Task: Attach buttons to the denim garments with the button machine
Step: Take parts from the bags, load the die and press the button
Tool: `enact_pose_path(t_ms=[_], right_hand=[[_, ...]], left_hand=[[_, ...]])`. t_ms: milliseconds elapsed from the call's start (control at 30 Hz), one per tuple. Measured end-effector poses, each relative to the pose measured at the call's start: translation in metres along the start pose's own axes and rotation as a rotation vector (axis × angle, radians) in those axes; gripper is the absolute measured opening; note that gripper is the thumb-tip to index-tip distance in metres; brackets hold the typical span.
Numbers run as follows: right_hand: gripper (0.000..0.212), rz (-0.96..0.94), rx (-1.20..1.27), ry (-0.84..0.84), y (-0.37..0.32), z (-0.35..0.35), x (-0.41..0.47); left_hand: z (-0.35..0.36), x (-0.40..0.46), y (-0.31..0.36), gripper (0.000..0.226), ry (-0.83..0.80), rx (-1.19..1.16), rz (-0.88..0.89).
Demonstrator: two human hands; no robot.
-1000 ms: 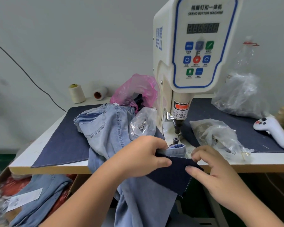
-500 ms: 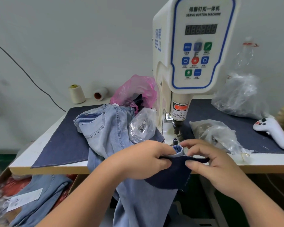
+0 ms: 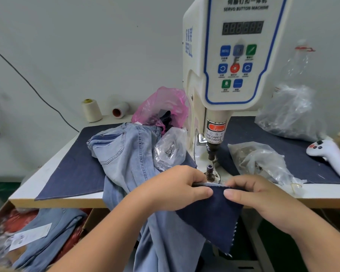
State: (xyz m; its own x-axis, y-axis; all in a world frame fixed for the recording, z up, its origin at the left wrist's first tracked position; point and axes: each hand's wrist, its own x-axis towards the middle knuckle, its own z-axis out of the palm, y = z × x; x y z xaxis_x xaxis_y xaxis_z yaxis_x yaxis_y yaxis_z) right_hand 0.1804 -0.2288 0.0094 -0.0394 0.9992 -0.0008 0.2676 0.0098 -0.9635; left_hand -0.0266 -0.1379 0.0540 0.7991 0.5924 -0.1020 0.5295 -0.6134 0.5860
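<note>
Both hands pinch the dark denim piece (image 3: 214, 209): left hand (image 3: 177, 188) & right hand (image 3: 257, 195) hold its top edge just near the button machine (image 3: 230, 75) die (image 3: 210, 171). No button seen yet; pressing's left, I'd say.

— what is placed at the back of the table (image 3: 47, 173)?
— two thread cones (image 3: 92, 110) are set near the back left corner; the button machine (image 3: 224, 75) is mounted toward the back, right of the middle, with a bag (image 3: 161, 107) just left of it.
— and along the front edge?
— the jeans (image 3: 126, 154) are draped over the front edge, left of the machine. a cloth piece (image 3: 214, 213) is held at that edge, before the machine, between the left hand (image 3: 175, 187) and right hand (image 3: 263, 197).
— the right edge?
— a controller (image 3: 330, 154) is laid there.
</note>
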Motion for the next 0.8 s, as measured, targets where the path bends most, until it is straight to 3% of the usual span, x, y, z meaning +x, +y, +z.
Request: enact_pose_path(t_ms=[433, 800], right_hand=[[0.019, 0.060, 0.042, 0.080, 0.010, -0.017, 0.033], [0.018, 0.118, 0.378, 0.226, 0.037, -0.012, 0.062]], left_hand=[[-0.002, 0.038, -0.030, 0.045, 0.055, -0.221, -0.038], [0.008, 0.060, -0.054, 0.032, 0.014, -0.628, -0.095]])
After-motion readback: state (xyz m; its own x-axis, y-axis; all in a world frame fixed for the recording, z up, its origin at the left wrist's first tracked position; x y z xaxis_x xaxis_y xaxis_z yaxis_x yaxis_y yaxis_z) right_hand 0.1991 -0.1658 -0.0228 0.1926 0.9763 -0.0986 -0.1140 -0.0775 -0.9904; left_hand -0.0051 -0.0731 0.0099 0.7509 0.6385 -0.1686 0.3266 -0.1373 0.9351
